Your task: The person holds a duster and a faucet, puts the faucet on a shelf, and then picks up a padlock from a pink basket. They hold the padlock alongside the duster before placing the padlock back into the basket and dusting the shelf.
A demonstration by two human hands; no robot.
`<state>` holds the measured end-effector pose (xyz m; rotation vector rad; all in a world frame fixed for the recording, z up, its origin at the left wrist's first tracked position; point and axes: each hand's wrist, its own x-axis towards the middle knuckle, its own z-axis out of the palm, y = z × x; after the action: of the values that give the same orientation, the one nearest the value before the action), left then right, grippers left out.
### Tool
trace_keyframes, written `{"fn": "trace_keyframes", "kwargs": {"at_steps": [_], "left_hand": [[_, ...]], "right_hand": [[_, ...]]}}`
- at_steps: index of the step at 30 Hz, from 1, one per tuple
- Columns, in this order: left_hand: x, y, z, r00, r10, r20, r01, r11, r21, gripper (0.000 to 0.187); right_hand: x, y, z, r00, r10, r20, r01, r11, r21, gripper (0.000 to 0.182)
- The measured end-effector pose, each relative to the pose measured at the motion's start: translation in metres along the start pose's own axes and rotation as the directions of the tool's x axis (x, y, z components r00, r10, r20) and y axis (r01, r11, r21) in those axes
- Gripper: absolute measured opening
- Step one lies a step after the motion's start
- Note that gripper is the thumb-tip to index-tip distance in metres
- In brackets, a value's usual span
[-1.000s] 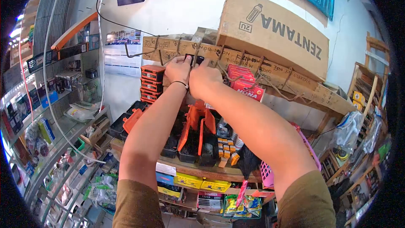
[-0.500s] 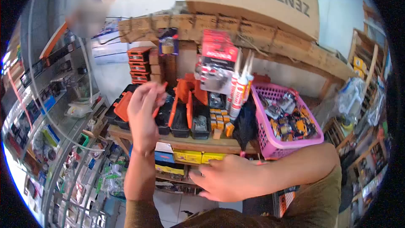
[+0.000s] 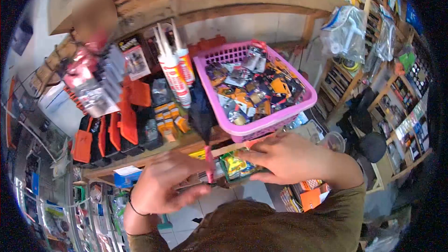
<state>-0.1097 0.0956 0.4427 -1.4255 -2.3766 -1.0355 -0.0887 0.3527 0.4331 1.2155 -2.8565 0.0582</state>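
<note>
Packets (image 3: pixel 256 94) lie heaped loose inside the pink basket (image 3: pixel 275 118), right side of counter (image 3: pixel 188 138); many unhung. Right hand (image 3: pixel 293 158) by basket's near side, fingers parted, apparently empty. Left hand (image 3: pixel 163 183) farther left, blurred, half open, no object visible in grasp. White tubes (image 3: pixel 175 81) just left of basket. Far left: red-backed packs (image 3: pixel 88 75) appear already hung. Overall completion: cannot be determined.

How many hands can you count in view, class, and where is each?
2. The left hand is at the picture's lower left; the right hand is just below the pink basket, near the green tray.
</note>
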Motion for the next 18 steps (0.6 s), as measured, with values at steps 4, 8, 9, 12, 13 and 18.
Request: {"fn": "trace_keyframes", "kwargs": {"at_steps": [4, 8, 9, 12, 13, 18], "left_hand": [[0.043, -0.017, 0.040, 0.995, -0.098, 0.033, 0.097, 0.995, 0.035, 0.026], [0.079, -0.051, 0.082, 0.997, -0.074, -0.015, 0.075, 0.997, 0.025, 0.022], [0.091, -0.061, 0.089, 0.988, -0.157, -0.006, 0.157, 0.988, -0.010, 0.020], [0.133, -0.106, 0.116, 0.958, -0.284, -0.042, 0.284, 0.959, -0.005, 0.017], [0.147, -0.124, 0.122, 0.958, -0.287, -0.004, 0.287, 0.956, 0.052, 0.018], [0.188, -0.205, 0.152, 0.939, -0.271, 0.214, 0.137, 0.862, 0.489, 0.021]], "right_hand": [[-0.018, 0.039, 0.022, 0.986, -0.058, -0.155, 0.078, 0.990, 0.122, 0.039], [-0.021, 0.070, 0.043, 0.965, -0.092, -0.244, 0.146, 0.966, 0.213, 0.035], [-0.021, 0.078, 0.045, 0.948, -0.107, -0.300, 0.190, 0.946, 0.262, 0.032], [-0.018, 0.107, 0.040, 0.923, -0.112, -0.368, 0.237, 0.919, 0.314, 0.027], [-0.016, 0.118, 0.036, 0.918, -0.101, -0.383, 0.234, 0.918, 0.320, 0.024], [0.033, 0.197, 0.027, 0.971, 0.096, -0.221, 0.012, 0.898, 0.441, 0.014]]}}
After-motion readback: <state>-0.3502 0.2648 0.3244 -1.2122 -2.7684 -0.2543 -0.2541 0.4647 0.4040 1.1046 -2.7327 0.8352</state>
